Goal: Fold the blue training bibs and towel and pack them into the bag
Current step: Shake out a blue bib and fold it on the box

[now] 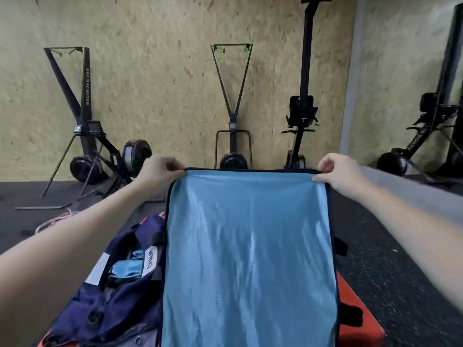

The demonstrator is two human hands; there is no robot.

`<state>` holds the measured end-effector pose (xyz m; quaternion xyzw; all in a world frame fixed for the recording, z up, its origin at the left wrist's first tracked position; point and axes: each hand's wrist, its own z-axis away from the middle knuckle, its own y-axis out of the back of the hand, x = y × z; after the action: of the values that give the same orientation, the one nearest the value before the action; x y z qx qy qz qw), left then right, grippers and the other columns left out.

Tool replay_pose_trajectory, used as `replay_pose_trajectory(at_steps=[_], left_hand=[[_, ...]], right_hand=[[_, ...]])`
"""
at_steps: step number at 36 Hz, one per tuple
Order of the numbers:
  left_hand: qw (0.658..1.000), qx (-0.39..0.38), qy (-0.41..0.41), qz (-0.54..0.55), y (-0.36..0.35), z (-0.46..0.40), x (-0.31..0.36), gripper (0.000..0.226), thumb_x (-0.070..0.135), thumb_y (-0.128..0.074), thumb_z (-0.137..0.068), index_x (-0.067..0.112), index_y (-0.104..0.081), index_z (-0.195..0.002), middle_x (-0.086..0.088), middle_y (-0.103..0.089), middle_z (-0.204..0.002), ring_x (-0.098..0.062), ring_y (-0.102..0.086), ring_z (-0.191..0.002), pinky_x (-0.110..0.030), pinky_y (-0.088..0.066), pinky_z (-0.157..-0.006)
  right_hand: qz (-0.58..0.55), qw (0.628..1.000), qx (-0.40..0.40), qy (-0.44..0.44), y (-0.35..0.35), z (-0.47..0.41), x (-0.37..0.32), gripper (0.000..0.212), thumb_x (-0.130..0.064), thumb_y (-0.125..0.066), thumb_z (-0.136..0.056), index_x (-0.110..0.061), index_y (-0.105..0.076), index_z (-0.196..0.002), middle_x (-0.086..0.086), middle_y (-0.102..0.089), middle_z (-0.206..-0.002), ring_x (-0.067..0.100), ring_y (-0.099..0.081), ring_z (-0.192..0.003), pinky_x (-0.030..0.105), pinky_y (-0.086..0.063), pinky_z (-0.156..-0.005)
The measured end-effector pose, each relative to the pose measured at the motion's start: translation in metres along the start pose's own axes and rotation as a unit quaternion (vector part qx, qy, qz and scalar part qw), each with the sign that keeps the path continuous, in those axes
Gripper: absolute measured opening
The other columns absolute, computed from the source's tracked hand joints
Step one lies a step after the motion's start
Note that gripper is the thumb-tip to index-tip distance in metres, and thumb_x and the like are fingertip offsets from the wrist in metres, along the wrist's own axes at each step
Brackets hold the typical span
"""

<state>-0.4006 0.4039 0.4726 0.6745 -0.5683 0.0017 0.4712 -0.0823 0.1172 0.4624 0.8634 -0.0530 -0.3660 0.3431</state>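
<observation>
Cloth hangs lengthwise: the light blue towel (250, 246) with dark piping drops from its top hem, long axis running down toward the person, held out in front between both outstretched arms. Left hand (160, 169) and right hand (342, 171) each pinch a top corner, level and well apart, so neither is nearer. The open navy bag (120, 284), folded blue fabric visible inside, lies below and left, partly behind the towel's left edge.
</observation>
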Motion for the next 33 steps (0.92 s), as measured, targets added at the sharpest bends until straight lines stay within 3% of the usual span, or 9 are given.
replay_pose_trajectory(at_steps=[4,7,9,12,14,17,21,25,33], left_hand=[[0.998,-0.025,0.009,-0.059,-0.065,0.009,-0.039,0.022,0.001,-0.070,-0.078,0.020,-0.068,-0.089,0.003,-0.065,-0.077,-0.022,-0.065,-0.081,-0.023,-0.041,-0.068],[0.993,-0.064,0.056,-0.081,-0.111,0.016,-0.066,0.029,0.000,-0.060,-0.084,0.016,-0.072,-0.105,-0.002,-0.068,-0.083,-0.023,-0.063,-0.083,-0.024,-0.043,-0.084],[0.989,-0.094,0.092,-0.067,-0.137,0.019,-0.082,0.027,0.001,-0.058,-0.084,0.017,-0.074,-0.099,-0.008,-0.074,-0.082,-0.022,-0.070,-0.076,-0.029,-0.048,-0.093],[0.984,-0.123,0.123,-0.039,-0.169,0.020,-0.100,0.016,0.004,-0.065,-0.083,0.018,-0.070,-0.079,-0.008,-0.072,-0.064,-0.014,-0.069,-0.052,-0.019,-0.054,-0.071],[0.986,-0.107,0.127,-0.027,-0.185,0.017,-0.112,0.024,0.003,-0.067,-0.083,0.020,-0.065,-0.066,-0.003,-0.068,-0.057,-0.003,-0.062,-0.041,-0.013,-0.051,-0.052],[0.988,-0.075,0.133,-0.035,-0.202,0.009,-0.128,0.029,0.001,-0.065,-0.081,0.021,-0.062,-0.060,-0.003,-0.066,-0.054,0.002,-0.057,-0.036,-0.012,-0.048,-0.052],[0.987,-0.056,0.144,-0.033,-0.223,-0.006,-0.146,0.021,0.003,-0.065,-0.082,0.016,-0.063,-0.066,-0.004,-0.067,-0.058,-0.002,-0.061,-0.045,-0.010,-0.043,-0.052],[0.984,-0.078,0.153,-0.046,-0.240,-0.030,-0.153,0.010,0.005,-0.063,-0.084,0.012,-0.066,-0.078,-0.008,-0.069,-0.077,-0.029,-0.064,-0.081,-0.029,-0.045,-0.069],[0.995,-0.018,0.072,-0.072,-0.216,-0.110,-0.120,0.017,0.005,-0.058,-0.090,0.008,-0.071,-0.100,-0.011,-0.071,-0.105,-0.031,-0.062,-0.103,-0.029,-0.042,-0.088]], right_hand=[[0.072,0.994,-0.075,-0.034,-0.060,0.002,0.043,0.017,-0.018,-0.079,-0.080,-0.027,-0.068,-0.088,-0.002,-0.069,-0.094,0.019,-0.065,-0.084,0.037,-0.054,-0.078],[0.015,0.985,-0.115,-0.126,-0.105,0.003,0.071,0.012,-0.005,-0.077,-0.079,-0.009,-0.072,-0.089,0.011,-0.074,-0.086,0.019,-0.072,-0.062,0.028,-0.057,-0.058],[-0.055,0.971,-0.131,-0.193,-0.127,0.006,0.083,0.012,0.001,-0.077,-0.079,0.000,-0.070,-0.089,0.019,-0.073,-0.078,0.017,-0.069,-0.051,0.024,-0.056,-0.048],[-0.083,0.964,-0.141,-0.211,-0.154,0.006,0.103,0.010,0.002,-0.078,-0.081,0.005,-0.069,-0.085,0.022,-0.072,-0.076,0.018,-0.069,-0.052,0.025,-0.059,-0.052],[-0.054,0.973,-0.122,-0.189,-0.168,0.003,0.119,0.004,0.001,-0.073,-0.084,0.000,-0.070,-0.083,0.020,-0.072,-0.077,0.021,-0.071,-0.056,0.031,-0.061,-0.054],[-0.028,0.981,-0.099,-0.163,-0.186,-0.005,0.143,0.009,-0.002,-0.065,-0.087,-0.007,-0.067,-0.080,0.016,-0.070,-0.073,0.019,-0.072,-0.057,0.038,-0.062,-0.057],[-0.034,0.986,-0.076,-0.145,-0.204,-0.018,0.159,0.013,-0.003,-0.058,-0.092,-0.010,-0.064,-0.082,0.013,-0.067,-0.080,0.014,-0.072,-0.059,0.043,-0.062,-0.062],[-0.039,0.987,-0.061,-0.143,-0.212,-0.037,0.162,0.011,-0.008,-0.059,-0.094,-0.012,-0.062,-0.084,0.010,-0.069,-0.082,0.013,-0.072,-0.068,0.043,-0.060,-0.070],[-0.016,0.997,-0.013,-0.080,-0.182,-0.107,0.135,0.005,-0.017,-0.061,-0.095,-0.012,-0.061,-0.095,0.004,-0.063,-0.091,0.023,-0.056,-0.089,0.031,-0.038,-0.075]])
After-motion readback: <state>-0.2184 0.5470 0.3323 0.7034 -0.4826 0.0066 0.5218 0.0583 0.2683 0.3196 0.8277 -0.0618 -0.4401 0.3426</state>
